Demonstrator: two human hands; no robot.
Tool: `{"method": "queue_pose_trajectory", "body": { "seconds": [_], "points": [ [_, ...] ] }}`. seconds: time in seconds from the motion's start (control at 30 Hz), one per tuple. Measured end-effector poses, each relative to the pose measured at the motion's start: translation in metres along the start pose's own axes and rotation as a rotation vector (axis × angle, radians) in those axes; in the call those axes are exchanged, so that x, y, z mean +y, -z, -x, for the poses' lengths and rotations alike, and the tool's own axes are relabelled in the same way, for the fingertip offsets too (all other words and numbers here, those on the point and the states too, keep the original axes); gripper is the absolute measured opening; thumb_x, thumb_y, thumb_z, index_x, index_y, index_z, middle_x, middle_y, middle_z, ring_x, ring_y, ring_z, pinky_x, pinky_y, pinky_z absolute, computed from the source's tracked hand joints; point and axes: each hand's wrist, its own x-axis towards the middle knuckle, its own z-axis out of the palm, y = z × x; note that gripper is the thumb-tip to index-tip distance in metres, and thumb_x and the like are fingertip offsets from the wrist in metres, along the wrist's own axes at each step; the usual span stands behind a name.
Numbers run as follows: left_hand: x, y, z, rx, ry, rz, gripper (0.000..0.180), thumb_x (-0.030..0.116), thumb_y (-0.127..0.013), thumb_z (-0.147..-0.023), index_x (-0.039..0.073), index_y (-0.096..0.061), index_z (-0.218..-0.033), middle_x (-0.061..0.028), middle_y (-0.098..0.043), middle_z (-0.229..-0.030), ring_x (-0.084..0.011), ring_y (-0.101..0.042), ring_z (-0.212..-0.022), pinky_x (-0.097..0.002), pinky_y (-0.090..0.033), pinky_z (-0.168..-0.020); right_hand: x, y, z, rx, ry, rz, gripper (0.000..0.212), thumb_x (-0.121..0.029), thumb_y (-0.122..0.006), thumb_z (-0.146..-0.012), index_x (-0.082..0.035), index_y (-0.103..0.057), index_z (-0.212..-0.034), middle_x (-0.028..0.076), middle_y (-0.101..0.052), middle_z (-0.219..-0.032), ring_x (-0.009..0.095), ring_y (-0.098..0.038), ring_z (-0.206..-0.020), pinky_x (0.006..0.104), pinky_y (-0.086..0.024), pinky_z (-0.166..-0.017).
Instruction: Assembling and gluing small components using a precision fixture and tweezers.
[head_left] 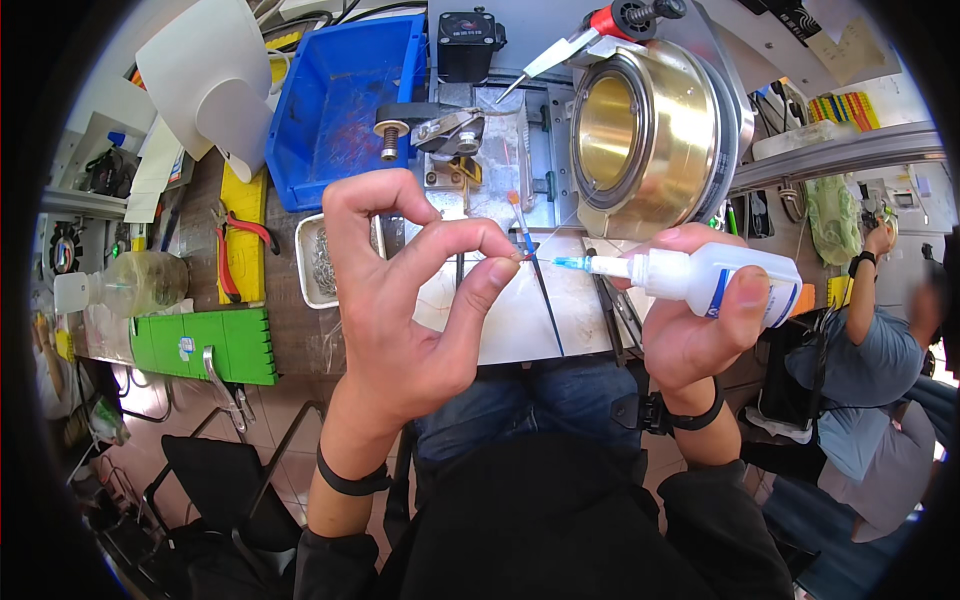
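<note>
My left hand is raised over the bench with thumb and index fingertip pinched together. Something very small sits at those fingertips; its kind is too fine to make out. In my right hand lies a white squeeze bottle, tipped on its side, its nozzle toward the left. A blue needle tip on that nozzle points at the pinched fingers, a short gap away. Beneath the hands is a white work plate, with a thin dark pointed tool lying across it.
Behind the hands stand a metal clamp fixture and a large brass-coloured ring drum. To the left are a blue bin, a white dish of small metal pieces, red-handled pliers and a green board. Another person sits at right.
</note>
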Motion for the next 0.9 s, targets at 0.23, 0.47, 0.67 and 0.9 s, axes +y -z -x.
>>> {"method": "queue_pose_trajectory", "body": {
  "seconds": [0.23,0.47,0.67,0.9],
  "points": [
    [-0.0007,-0.0001,0.0008,-0.008,0.000,0.010,0.014,0.008,-0.075,-0.079,0.003,-0.068,-0.090,-0.0091,-0.036,-0.105,-0.0210,-0.044,-0.094,-0.0330,-0.040,-0.086,-0.0005,-0.0012,0.0004,0.036,-0.019,0.005,0.047,-0.037,-0.049,-0.092,0.007,-0.066,-0.086,0.019,-0.070,-0.084,0.024,-0.068,-0.073,0.0345,-0.056,-0.069],
    [-0.0014,-0.0003,0.0014,-0.016,0.010,0.049,0.015,0.006,-0.075,-0.079,0.003,-0.068,-0.092,-0.0088,-0.036,-0.106,-0.0201,-0.044,-0.095,-0.0332,-0.040,-0.087,0.0008,0.0012,-0.0008,0.006,-0.011,0.026,0.049,-0.038,-0.048,-0.092,0.007,-0.066,-0.086,0.019,-0.070,-0.084,0.024,-0.068,-0.074,0.0341,-0.056,-0.070],
    [-0.0014,-0.0004,0.0020,-0.023,0.031,0.062,0.014,0.006,-0.075,-0.079,0.003,-0.068,-0.092,-0.0084,-0.036,-0.106,-0.0196,-0.043,-0.095,-0.0328,-0.039,-0.089,-0.0007,-0.0002,0.0001,0.002,-0.020,-0.004,0.049,-0.038,-0.048,-0.092,0.007,-0.066,-0.087,0.019,-0.070,-0.085,0.024,-0.068,-0.075,0.0342,-0.056,-0.071],
    [-0.0009,-0.0003,0.0015,-0.024,0.037,0.069,0.013,0.007,-0.075,-0.080,0.003,-0.068,-0.091,-0.0078,-0.036,-0.106,-0.0196,-0.043,-0.096,-0.0325,-0.039,-0.090,0.0002,0.0007,0.0008,-0.008,0.004,-0.009,0.046,-0.035,-0.047,-0.093,0.008,-0.064,-0.089,0.020,-0.070,-0.088,0.025,-0.068,-0.077,0.0347,-0.056,-0.072]
  ]
}}
